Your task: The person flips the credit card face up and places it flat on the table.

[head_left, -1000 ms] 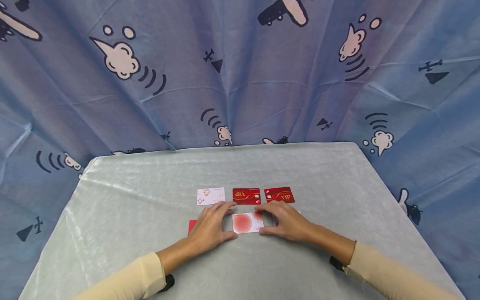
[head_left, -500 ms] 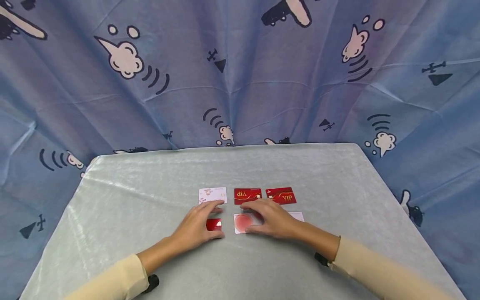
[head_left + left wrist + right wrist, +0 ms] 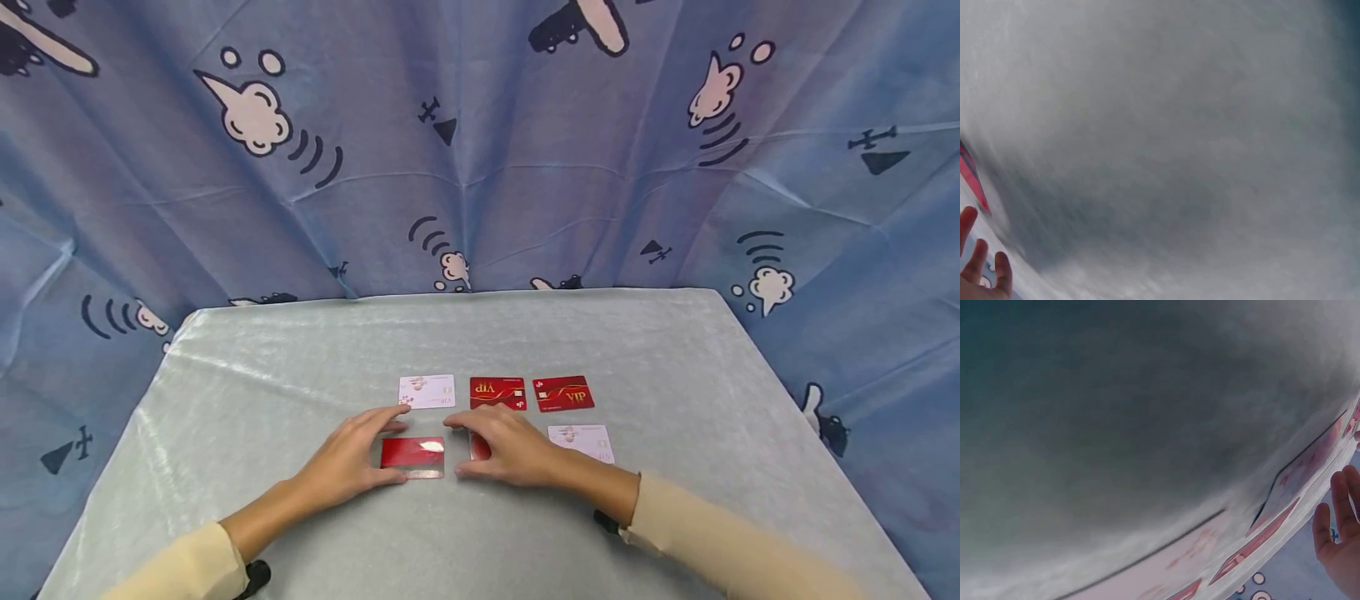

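Note:
Six cards lie in two rows on the table. My left hand point(image 3: 341, 462) is at the left end of a shiny red and silver card point(image 3: 414, 454), thumb and fingers spread apart, thumb at the lower left corner. My right hand point(image 3: 517, 450) arches over a white card with red circles point(image 3: 477, 448) and hides most of it, its thumb and fingertips reaching past the card's left side. Right of that hand is a white floral card point(image 3: 583, 439), partly behind the wrist. Fingers of the left hand point(image 3: 988, 275) and right hand point(image 3: 1341, 540) show at the wrist views' edges.
Behind them, the far row holds a white floral card point(image 3: 427, 391), a red VIP card point(image 3: 497, 392) and a slightly tilted red VIP card point(image 3: 564, 393). A pale cloth covers the table point(image 3: 300, 350). A blue patterned curtain point(image 3: 525, 167) hangs behind and around it.
Both hands have moved left. The left hand has uncovered the red and silver card; the right hand has gone from the circle card's right end to over it, uncovering the near-row floral card.

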A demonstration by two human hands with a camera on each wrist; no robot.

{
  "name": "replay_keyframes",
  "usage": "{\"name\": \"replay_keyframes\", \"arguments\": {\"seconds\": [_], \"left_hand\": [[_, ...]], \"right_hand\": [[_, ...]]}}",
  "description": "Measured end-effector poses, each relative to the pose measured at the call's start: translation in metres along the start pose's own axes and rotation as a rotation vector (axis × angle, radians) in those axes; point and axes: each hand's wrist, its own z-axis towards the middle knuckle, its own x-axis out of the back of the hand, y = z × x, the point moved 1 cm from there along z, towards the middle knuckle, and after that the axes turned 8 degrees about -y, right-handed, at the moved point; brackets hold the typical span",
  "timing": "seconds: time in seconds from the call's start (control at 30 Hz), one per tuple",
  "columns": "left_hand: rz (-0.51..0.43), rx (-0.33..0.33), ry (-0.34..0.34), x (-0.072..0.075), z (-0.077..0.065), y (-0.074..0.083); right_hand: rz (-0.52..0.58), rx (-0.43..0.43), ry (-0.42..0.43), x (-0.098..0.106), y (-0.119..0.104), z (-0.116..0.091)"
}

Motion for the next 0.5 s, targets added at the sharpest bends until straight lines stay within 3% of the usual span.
{"name": "replay_keyframes", "arguments": {"seconds": [0.33, 0.5], "left_hand": [[0.054, -0.027, -0.058, 0.006, -0.006, -0.006], [0.049, -0.019, -0.046, 0.008, -0.008, -0.007]], "right_hand": [[-0.063, 0.022, 0.0, -0.013, -0.011, 0.012], [-0.084, 0.009, -0.003, -0.018, -0.014, 0.016]]}}
